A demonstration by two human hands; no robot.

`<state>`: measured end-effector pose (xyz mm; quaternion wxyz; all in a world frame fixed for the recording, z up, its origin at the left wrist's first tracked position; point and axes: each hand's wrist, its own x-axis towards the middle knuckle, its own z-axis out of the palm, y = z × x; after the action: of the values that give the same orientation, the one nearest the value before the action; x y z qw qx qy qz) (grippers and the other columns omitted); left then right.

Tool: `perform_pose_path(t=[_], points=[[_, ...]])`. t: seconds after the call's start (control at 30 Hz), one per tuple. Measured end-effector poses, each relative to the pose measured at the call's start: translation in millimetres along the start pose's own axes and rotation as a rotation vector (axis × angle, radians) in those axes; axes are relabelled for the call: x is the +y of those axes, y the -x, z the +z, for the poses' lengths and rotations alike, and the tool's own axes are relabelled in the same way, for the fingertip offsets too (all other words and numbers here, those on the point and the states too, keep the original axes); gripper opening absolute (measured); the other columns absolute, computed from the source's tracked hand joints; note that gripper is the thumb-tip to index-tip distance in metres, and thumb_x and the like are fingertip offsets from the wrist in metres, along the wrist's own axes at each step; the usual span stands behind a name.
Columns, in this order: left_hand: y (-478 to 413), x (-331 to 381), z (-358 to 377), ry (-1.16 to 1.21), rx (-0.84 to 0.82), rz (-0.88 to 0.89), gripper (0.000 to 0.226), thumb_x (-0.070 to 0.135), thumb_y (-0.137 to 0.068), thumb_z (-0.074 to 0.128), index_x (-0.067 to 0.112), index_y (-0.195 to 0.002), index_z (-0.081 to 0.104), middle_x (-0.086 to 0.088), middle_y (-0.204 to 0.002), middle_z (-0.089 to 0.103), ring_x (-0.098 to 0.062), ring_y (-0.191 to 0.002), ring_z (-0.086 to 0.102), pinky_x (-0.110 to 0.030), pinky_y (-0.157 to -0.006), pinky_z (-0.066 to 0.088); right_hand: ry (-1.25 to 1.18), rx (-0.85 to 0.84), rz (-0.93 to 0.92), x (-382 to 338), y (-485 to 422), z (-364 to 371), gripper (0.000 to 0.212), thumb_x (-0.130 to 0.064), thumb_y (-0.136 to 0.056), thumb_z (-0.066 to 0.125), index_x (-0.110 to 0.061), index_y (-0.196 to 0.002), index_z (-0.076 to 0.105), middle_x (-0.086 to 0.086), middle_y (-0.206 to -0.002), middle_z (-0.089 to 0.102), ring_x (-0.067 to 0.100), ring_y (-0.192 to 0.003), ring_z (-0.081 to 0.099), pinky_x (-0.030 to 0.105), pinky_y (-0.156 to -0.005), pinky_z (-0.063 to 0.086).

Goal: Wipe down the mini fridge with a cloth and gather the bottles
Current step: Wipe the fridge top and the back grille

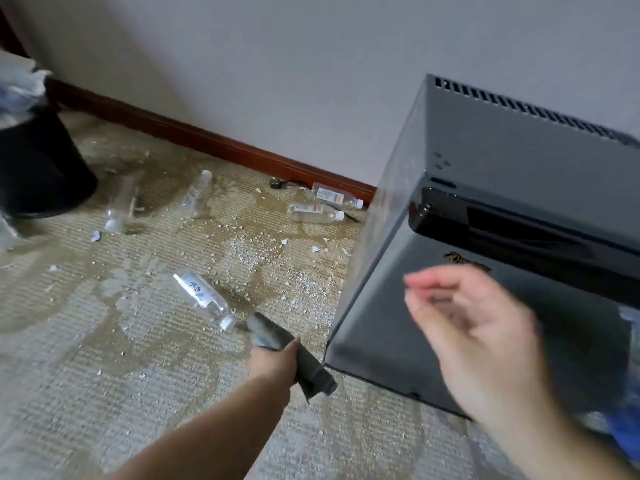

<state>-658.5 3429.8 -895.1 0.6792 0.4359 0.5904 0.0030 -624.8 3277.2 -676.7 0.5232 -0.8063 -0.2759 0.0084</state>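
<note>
The grey mini fridge [502, 161] stands on the carpet at right, with a black door handle on its front. My left hand [273, 358] grips a dark grey cloth [291, 351] low over the carpet, just left of the fridge's bottom corner. My right hand [474, 334] hovers blurred in front of the fridge door, fingers loosely curled, holding nothing. Several clear plastic bottles lie on the carpet: one [204, 297] close to the cloth, one [198, 195] and a blurred one [119, 206] farther left, and two by the baseboard [313, 212] [334, 195].
A black waste bin [38, 168] with a plastic liner stands at far left. White plaster crumbs and stains cover the beige carpet [104, 375]. A brown baseboard [207, 138] runs along the white wall. A black cord lies near the baseboard [280, 183]. Something blue shows at the right edge [627, 427].
</note>
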Motion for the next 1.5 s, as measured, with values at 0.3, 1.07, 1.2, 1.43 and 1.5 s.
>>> perform_pose_path(t=[0.3,1.07,1.2,1.43,1.5], points=[[-1.4,-9.1,11.6,0.030,-0.053,0.113,0.015,0.030,-0.087,0.061,0.018,-0.093,0.054,-0.004,-0.078,0.061,-0.024,-0.071,0.062,-0.038,-0.067,0.057,0.769,-0.296,-0.135,-33.3,-154.9,16.9,0.016,-0.037,-0.084,0.065,-0.024,-0.092,0.068,0.003,-0.112,0.065,0.022,-0.105,0.057,0.029,-0.092,0.042],[-42.1,-1.0,78.2,-0.141,-0.149,0.265,0.006,0.030,-0.085,0.059,0.025,-0.087,0.061,0.003,-0.082,0.069,-0.020,-0.080,0.066,-0.035,-0.079,0.054,0.365,-0.157,-0.182,-5.8,-170.3,20.3,0.041,-0.076,-0.060,0.051,-0.042,-0.072,0.070,0.010,-0.078,0.067,0.004,-0.063,0.055,0.003,-0.058,0.036],[8.0,27.1,73.8,-0.066,-0.139,0.397,0.012,0.032,-0.083,0.059,0.020,-0.082,0.062,0.002,-0.074,0.068,-0.020,-0.074,0.064,-0.033,-0.072,0.051,0.360,-0.158,-0.142,-13.4,-169.1,19.9,0.044,-0.071,-0.061,0.049,-0.034,-0.074,0.069,-0.009,-0.088,0.070,-0.009,-0.077,0.059,0.000,-0.066,0.037],[96.4,77.5,69.1,0.222,-0.190,0.560,0.020,0.040,-0.074,0.063,0.021,-0.077,0.068,0.005,-0.062,0.066,-0.015,-0.061,0.061,-0.034,-0.066,0.052,0.435,-0.133,-0.144,-15.1,-167.1,21.5,0.060,-0.069,-0.065,0.048,-0.014,-0.067,0.070,0.005,-0.085,0.069,0.002,-0.073,0.061,0.018,-0.074,0.047],[114.3,90.6,65.9,0.266,-0.228,0.591,0.020,0.040,-0.074,0.063,0.021,-0.074,0.068,0.007,-0.058,0.063,-0.013,-0.058,0.059,-0.032,-0.063,0.050,0.462,-0.125,-0.147,-17.8,-165.9,20.5,0.069,-0.072,-0.063,0.044,-0.008,-0.069,0.070,0.014,-0.086,0.069,0.021,-0.083,0.063,0.034,-0.082,0.050]])
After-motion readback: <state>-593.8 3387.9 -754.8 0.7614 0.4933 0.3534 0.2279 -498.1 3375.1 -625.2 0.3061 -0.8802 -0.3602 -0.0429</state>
